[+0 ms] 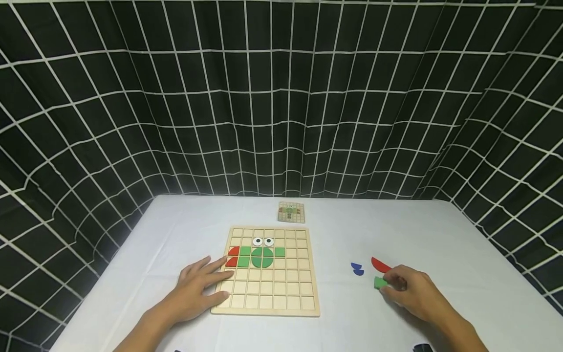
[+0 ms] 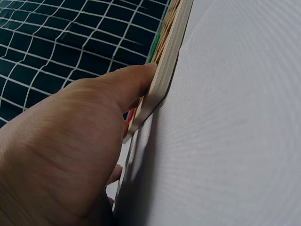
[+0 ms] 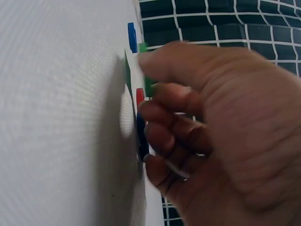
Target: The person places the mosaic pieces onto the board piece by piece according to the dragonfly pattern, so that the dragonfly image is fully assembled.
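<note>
While your spread left grip [image 1: 195, 286] likely steadies the wooden grid board [image 1: 281, 288] beneath it, your right grip [image 1: 409, 289] pinches a green tile [image 1: 379, 283].

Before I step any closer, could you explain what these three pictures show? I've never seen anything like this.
There's no machine doing the work, just a person's bare left hand and right hand. The widest picture comes from a camera worn on the head; the other two come from wrist cameras. On the white table lies a wooden grid board holding red pieces, green pieces and two eye pieces. Beyond it is a small card. The left hand touches the board; the right pinches a green block, near loose blue pieces.
</note>
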The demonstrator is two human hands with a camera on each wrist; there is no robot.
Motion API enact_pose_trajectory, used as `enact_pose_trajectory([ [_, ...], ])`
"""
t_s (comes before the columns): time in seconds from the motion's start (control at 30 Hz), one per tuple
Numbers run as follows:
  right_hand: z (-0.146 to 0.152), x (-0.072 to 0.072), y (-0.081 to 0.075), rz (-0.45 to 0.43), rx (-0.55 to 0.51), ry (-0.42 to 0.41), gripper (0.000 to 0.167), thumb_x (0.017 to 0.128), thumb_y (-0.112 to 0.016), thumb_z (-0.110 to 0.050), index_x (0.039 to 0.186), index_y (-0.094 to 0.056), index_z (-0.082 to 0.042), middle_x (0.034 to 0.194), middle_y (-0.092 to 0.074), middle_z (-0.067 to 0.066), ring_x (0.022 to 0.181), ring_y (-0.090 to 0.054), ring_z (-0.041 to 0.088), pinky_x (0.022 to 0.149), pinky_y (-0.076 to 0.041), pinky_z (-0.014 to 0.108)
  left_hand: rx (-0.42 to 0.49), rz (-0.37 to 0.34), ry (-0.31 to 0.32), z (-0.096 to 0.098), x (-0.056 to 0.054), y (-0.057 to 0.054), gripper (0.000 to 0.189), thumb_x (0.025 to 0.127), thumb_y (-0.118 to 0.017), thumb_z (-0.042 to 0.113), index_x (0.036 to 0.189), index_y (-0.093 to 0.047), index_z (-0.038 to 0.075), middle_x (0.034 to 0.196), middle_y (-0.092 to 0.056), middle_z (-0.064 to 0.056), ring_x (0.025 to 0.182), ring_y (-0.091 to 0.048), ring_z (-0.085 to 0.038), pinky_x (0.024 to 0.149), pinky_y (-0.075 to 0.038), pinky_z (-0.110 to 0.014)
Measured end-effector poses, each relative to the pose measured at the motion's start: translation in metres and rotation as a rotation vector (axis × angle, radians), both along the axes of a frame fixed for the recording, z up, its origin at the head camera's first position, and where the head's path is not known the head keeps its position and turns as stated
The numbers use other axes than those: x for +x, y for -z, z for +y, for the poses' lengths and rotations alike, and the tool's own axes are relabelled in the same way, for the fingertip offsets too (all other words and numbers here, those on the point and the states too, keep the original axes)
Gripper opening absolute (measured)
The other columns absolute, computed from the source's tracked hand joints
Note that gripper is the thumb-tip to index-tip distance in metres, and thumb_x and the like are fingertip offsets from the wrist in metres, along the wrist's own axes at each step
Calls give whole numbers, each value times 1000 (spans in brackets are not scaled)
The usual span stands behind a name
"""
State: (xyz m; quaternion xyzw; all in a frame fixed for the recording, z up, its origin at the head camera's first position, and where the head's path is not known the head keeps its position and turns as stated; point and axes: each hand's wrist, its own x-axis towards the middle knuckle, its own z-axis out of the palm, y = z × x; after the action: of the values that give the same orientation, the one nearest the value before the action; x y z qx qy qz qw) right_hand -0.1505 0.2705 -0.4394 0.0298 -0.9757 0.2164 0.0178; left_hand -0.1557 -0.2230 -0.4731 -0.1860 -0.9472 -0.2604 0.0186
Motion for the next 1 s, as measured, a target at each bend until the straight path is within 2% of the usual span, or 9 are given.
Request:
enact_pose_trajectory([
  [0.1,-1,2,-3,79,-56,-10,22,72,-78,-22,91,-67,-20,81,-64,-8,74,-54,4,63,-47,21,-4,0,-3,1,1,0,44,81,-64,51,122,-60,38,148,-38,11,140,-23,-33,108,-10,-57],
  [0.27,-5,7,-13,302,-148,-99,27,71,-80,-14,93,-68,-22,76,-62,-15,68,-53,0,57,-43,18,-18,-5,-4,2,1,0,45,81,-63,54,122,-59,39,148,-37,11,140,-23,-32,108,-10,-57],
  [0.47,-22,9,-41,479,-223,-236,34,67,-80,-3,93,-70,-22,78,-60,-15,69,-50,2,61,-38,13,-25,-11,-15,2,2,-2,45,81,-63,53,123,-59,38,148,-37,10,140,-23,-32,108,-10,-57],
  [0.6,-36,11,-62,544,-222,-278,36,67,-81,-3,93,-68,-24,80,-60,-17,73,-49,0,62,-37,13,-30,-14,-18,2,2,-3,46,81,-62,54,123,-59,38,148,-37,10,140,-23,-33,108,-10,-57],
  [0.77,-54,13,-84,575,-262,-344,39,67,-80,0,96,-67,-22,85,-60,-16,78,-47,3,61,-37,16,-25,-5,-12,1,1,-2,46,81,-62,55,123,-59,37,148,-38,9,140,-23,-33,108,-10,-57],
  [0.87,-67,13,-92,591,-313,-381,40,66,-80,2,98,-68,-18,87,-63,-10,79,-47,4,63,-38,16,-23,8,-6,1,1,0,45,81,-62,53,123,-59,37,148,-38,8,140,-24,-33,107,-11,-57],
  [1.0,-80,11,-99,602,-338,-395,39,66,-80,1,98,-68,-18,89,-63,-10,80,-47,3,64,-38,16,-22,26,3,0,1,0,44,81,-63,51,123,-59,37,148,-38,8,139,-25,-34,107,-11,-57],
])
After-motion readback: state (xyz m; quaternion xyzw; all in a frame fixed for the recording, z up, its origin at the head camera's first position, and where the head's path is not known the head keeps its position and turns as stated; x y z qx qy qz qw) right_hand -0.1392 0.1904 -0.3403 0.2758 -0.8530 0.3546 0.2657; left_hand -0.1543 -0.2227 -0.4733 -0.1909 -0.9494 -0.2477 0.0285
